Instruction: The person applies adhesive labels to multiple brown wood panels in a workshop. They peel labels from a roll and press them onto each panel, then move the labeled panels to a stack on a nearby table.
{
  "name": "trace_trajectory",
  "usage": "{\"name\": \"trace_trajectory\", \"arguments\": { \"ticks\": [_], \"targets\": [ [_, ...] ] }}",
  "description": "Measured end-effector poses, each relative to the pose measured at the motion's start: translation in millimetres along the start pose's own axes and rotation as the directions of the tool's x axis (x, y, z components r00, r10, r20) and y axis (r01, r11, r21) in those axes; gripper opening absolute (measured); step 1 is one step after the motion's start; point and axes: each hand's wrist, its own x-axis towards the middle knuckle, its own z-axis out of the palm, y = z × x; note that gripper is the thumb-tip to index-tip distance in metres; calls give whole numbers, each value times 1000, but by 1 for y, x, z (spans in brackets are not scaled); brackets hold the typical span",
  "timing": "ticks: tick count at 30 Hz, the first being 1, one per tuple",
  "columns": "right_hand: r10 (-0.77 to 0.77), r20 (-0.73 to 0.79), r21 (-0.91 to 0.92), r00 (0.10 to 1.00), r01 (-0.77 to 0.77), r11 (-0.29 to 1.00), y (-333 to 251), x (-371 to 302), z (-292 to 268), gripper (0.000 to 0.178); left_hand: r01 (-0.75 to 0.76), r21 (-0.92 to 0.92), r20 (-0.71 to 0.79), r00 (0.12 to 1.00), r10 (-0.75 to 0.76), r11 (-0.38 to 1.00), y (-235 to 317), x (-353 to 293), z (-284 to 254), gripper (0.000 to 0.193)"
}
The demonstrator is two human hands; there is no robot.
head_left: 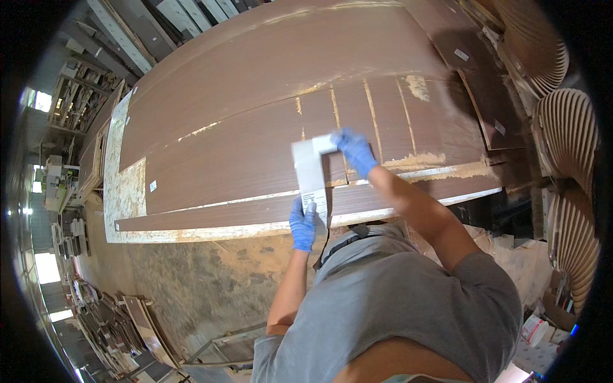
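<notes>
A strip of white labels (309, 167) hangs between my two blue-gloved hands, above a brown wood-grain panel (230, 153). My left hand (302, 225) pinches its lower end, thumb on top, where small dark print shows. At the far end the strip turns sideways toward my right hand (355, 152), whose fingers are closed on the tip of that white piece. Whether this piece is peeled off or still joined to the strip I cannot tell. Beneath my right hand lie several narrow brown panels (353, 118) with sawdust lines along their seams.
The panels rest on a large table with a worn white edge (255, 230). Small white labels (152, 186) are stuck on some panels. Ribbed flexible ducts (565, 127) line the right side. Stacked boards (150, 325) stand at the lower left, on a dusty floor (185, 281).
</notes>
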Motion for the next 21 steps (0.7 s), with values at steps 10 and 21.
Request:
{"name": "trace_trajectory", "arguments": {
  "ticks": [10,21],
  "targets": [
    [-202,690,-712,695,702,-19,17,-6,15,33,-82,-111,-242,969,53,990,37,16,-15,38],
    [-34,492,-60,870,73,995,-13,-73,29,35,-16,-367,-97,995,-21,930,42,42,18,41]
  ]
}}
